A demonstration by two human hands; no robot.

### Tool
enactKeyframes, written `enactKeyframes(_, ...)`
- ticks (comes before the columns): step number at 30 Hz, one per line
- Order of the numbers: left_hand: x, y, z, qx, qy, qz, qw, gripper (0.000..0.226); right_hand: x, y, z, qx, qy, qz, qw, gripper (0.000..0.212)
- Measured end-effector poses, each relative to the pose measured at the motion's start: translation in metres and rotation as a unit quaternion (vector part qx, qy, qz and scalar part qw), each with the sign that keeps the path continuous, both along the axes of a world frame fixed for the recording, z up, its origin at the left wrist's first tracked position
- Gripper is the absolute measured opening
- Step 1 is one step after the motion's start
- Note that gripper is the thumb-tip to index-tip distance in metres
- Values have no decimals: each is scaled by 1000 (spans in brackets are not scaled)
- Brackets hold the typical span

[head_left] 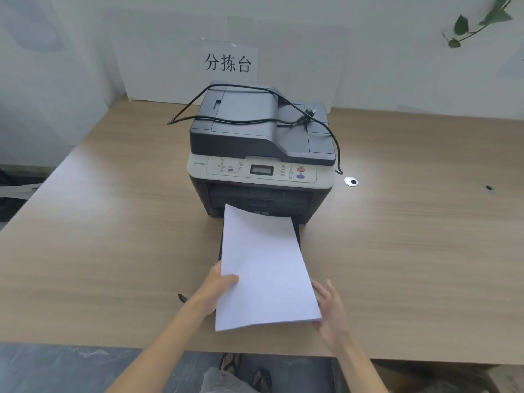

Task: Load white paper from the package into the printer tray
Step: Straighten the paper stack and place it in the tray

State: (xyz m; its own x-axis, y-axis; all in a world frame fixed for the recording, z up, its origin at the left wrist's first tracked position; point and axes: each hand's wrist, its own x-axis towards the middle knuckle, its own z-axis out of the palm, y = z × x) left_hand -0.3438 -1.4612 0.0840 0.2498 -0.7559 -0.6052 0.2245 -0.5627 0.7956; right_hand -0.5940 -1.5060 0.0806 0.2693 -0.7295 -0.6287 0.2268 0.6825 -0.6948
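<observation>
A stack of white paper (pixel 263 268) hangs over the pulled-out printer tray (pixel 297 231), its far edge close to the printer's front. Only thin dark strips of the tray show beside the sheets. My left hand (pixel 219 285) grips the stack's near left edge, thumb on top. My right hand (pixel 330 307) holds the near right corner from the side and below. The grey and black printer (pixel 261 154) stands on the wooden table (pixel 113 222). No paper package is in view.
A black power cable (pixel 283 109) with its plug lies loose over the printer's top. A round cable hole (pixel 351 181) sits right of the printer. A sign with characters (pixel 228 62) leans against the back wall. Plant leaves (pixel 479 21) hang at the top right.
</observation>
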Motion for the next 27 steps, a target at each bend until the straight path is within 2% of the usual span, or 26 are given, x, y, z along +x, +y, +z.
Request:
enactKeyframes(3, 11, -9, -8, 27, 18, -7, 999, 43, 5, -19, 5, -41, 96, 122, 987, 29)
enactKeyframes(4, 13, -13, -10, 34, 23, -7, 999, 44, 10, -24, 7, -52, 130, 142, 980, 31)
enactKeyframes(11, 29, -46, -30, 76, 15, -6, 997, 55, 46, -45, -8, -66, 285, 151, 944, 38)
enactKeyframes(16, 34, -63, -45, 72, -5, -30, 997, 56, 63, -44, -31, -73, 317, 113, 939, 40)
enactKeyframes(22, 33, -79, -52, 66, -92, -28, 993, 44, 77, -47, -49, -35, 329, 42, 943, 43)
enactKeyframes(27, 34, -95, -58, 69, -156, -69, 983, 53, 84, -58, -64, -18, 354, 10, 935, 44)
